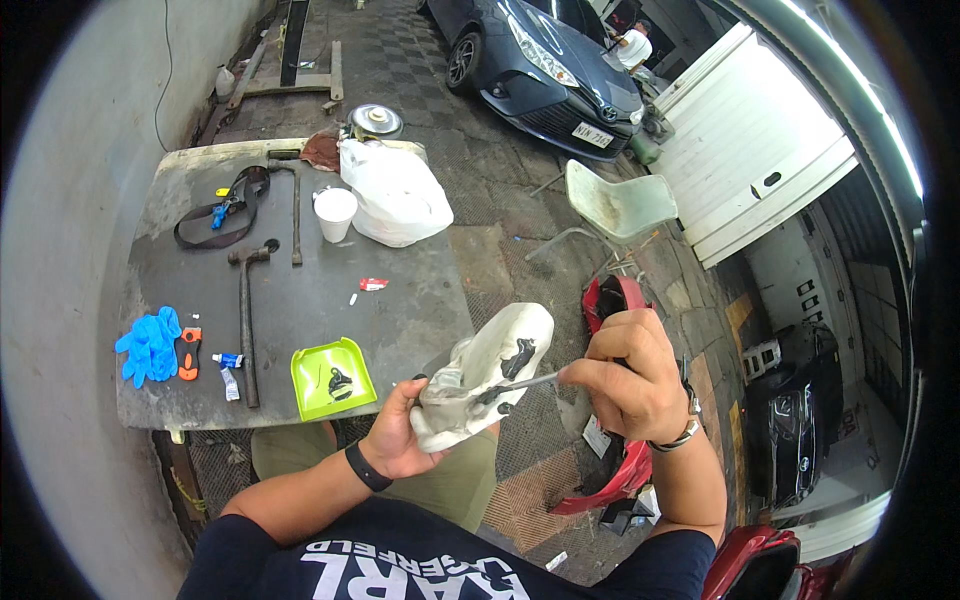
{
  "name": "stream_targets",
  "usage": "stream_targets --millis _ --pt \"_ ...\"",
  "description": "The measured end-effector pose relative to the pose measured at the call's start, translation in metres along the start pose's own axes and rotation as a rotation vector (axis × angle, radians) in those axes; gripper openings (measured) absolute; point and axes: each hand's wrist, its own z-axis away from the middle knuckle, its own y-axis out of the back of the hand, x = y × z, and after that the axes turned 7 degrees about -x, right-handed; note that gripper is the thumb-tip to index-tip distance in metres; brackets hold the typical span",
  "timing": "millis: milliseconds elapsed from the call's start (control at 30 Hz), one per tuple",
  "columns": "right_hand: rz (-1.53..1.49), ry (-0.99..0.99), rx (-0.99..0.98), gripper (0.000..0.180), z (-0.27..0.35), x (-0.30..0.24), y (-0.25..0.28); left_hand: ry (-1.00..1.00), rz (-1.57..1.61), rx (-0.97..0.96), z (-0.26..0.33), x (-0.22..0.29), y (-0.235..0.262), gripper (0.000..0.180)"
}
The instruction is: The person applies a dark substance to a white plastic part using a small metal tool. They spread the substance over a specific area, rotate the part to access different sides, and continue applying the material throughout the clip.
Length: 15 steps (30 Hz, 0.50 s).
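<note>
Right now the person holds a white car part [485, 375] in front of their body, just past the near edge of the desk [400, 320]. The left hand [400, 440] cups the part from below, at its low end. Its fingers are curled around the part, so that hand is closed on it. The part is long and tilted. Its long side runs from low on the left, by the left hand, up to the right, away from the body.

The right hand [630, 375] is just to the right of the part, very near it. It pinches a thin metal tool [522, 383] between thumb and fingers, so that hand is closed too. The tool lies almost flat and points left, with its tip touching a dark spot on the middle of the part. The right hand is the one that works on the part, and the left one holds it. Both forearms come up from the bottom, and the right wrist bends inward toward the part.

On the desk lie a green tray [330, 378], a hammer [246, 320], blue gloves [150, 345], a white cup [335, 213] and a white bag [395, 195]. A red car piece [620, 470] sits below the right hand.
</note>
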Motion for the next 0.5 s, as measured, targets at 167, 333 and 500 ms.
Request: stream_targets --millis 167,333,500 --pt "-0.027 -0.019 -0.005 0.036 0.000 0.004 -0.001 0.028 0.059 -0.108 0.000 0.001 0.007 0.061" --pt "-0.030 -0.015 0.013 0.034 -0.002 0.007 0.000 0.052 0.057 -0.184 0.001 0.003 0.019 0.060" --pt "-0.010 -0.004 0.010 0.034 -0.004 0.009 0.002 0.030 0.054 -0.049 0.001 0.001 0.011 0.064"
